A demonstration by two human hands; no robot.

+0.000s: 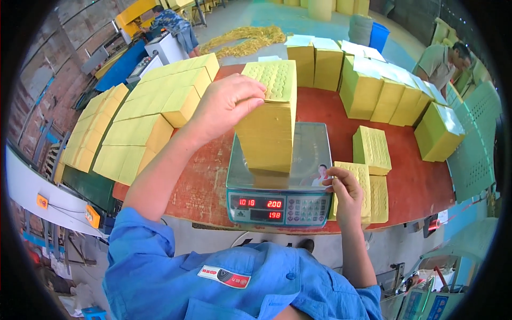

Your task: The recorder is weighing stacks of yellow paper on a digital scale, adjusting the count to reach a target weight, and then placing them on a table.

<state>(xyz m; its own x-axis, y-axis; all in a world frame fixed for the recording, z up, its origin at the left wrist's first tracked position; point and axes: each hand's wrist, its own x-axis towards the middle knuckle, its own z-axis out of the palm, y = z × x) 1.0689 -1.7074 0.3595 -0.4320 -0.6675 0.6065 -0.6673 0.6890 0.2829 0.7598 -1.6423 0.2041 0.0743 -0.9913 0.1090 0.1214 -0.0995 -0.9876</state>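
Note:
A tall stack of yellow perforated paper sheets [269,125] stands on the pan of a grey electronic scale [277,200] with red digits lit on its front. My left hand [226,104] rests on the top left edge of that stack, fingers curled over it. My right hand [344,192] grips a thin bundle of yellow sheets [362,178] just right of the scale, above a low pile of the same sheets [378,200] on the red table [416,184].
Wrapped yellow stacks [144,125] fill the table's left side. More stacks [373,88] line the back and right, and a small pile [372,149] sits mid-right. One person [445,64] stands at the far right, another [173,26] works at the back left.

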